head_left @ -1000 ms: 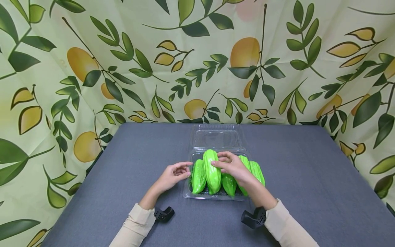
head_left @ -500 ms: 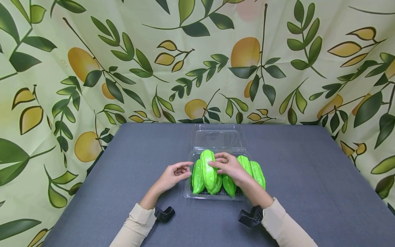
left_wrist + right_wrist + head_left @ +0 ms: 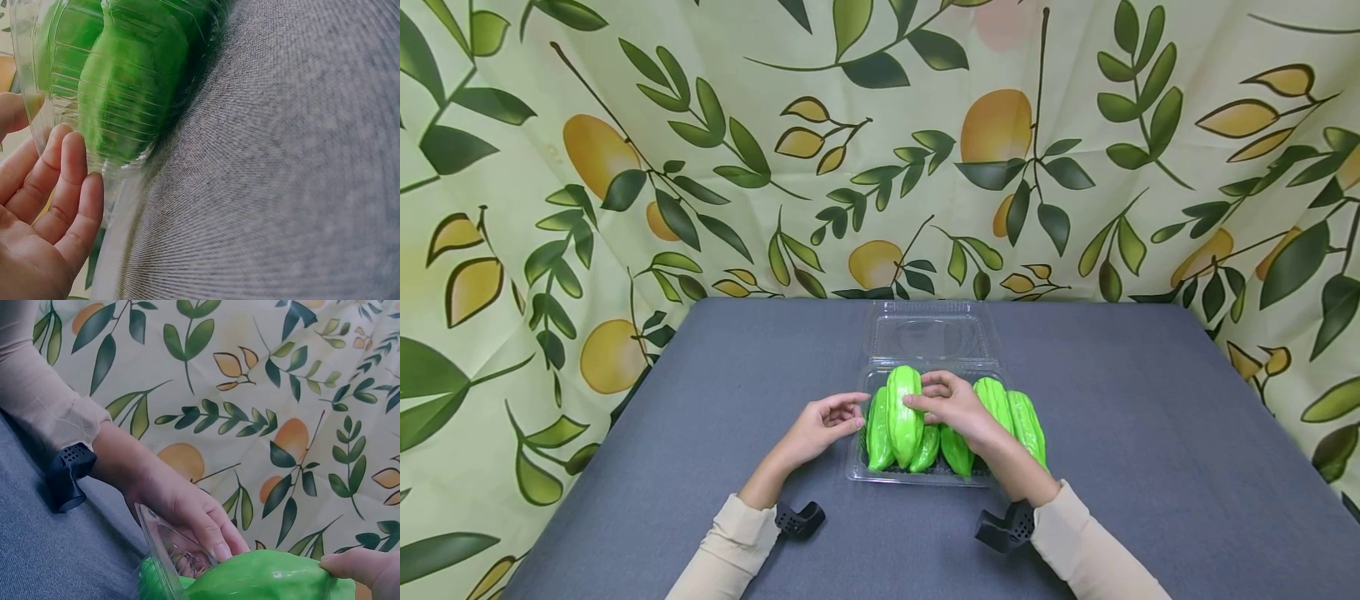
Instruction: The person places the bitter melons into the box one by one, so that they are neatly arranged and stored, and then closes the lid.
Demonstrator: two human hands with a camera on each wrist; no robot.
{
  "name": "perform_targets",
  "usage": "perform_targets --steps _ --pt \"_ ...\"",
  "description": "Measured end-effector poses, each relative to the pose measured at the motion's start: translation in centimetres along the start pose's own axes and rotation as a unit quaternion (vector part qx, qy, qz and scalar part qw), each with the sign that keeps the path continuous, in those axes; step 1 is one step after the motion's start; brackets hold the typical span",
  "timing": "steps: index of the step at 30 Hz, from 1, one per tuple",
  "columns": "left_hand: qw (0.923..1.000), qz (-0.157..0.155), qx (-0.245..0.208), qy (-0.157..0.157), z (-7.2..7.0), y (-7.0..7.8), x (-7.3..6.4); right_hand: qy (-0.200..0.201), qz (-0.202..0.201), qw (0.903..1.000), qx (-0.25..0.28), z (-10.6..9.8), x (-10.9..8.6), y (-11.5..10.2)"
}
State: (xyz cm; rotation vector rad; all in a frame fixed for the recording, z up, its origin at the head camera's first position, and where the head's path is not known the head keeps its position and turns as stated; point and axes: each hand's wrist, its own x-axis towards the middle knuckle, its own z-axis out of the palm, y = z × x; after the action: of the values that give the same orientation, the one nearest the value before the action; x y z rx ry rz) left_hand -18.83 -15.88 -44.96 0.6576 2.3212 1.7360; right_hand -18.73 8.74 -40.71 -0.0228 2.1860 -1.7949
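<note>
A bright green, ridged bitter melon leans above the others in a clear plastic clamshell box. My right hand pinches it, the thumb on its near face and the fingers at its right side. In the right wrist view the held bitter melon fills the bottom edge. My left hand rests beside the box's left wall, fingers loosely bent. The left wrist view shows my left fingertips against the ribbed clear wall, with green melons behind it.
Several more green melons lie side by side in the box, including one at the left and one at the far right. The box's lid lies open towards the back. Grey cloth covers the table; a leaf-patterned curtain hangs behind.
My right hand has shifted left with the pinched bitter melon and dropped slightly, laying it closer to the leftmost one. Another melon now shows at its right. My left hand has stayed put.
</note>
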Motion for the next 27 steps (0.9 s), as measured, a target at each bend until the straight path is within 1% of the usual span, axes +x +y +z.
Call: perform_targets --steps 8,16,23,27 --pt "1.0 -0.006 0.002 0.001 0.07 0.18 -0.06 0.006 -0.005 0.9999 -0.012 0.15 -0.03 0.01" --pt "1.0 -0.004 0.004 0.0 0.12 0.02 0.04 0.025 0.002 0.9996 -0.016 0.3 0.0 -0.05" --pt "1.0 0.003 0.005 0.002 0.02 -0.03 -0.07 0.024 0.008 0.9994 -0.025 0.48 -0.08 -0.23" --pt "0.9997 0.023 -0.002 0.002 0.06 -0.12 -0.1 0.019 0.001 0.9992 -0.035 0.39 -0.2 -0.31"
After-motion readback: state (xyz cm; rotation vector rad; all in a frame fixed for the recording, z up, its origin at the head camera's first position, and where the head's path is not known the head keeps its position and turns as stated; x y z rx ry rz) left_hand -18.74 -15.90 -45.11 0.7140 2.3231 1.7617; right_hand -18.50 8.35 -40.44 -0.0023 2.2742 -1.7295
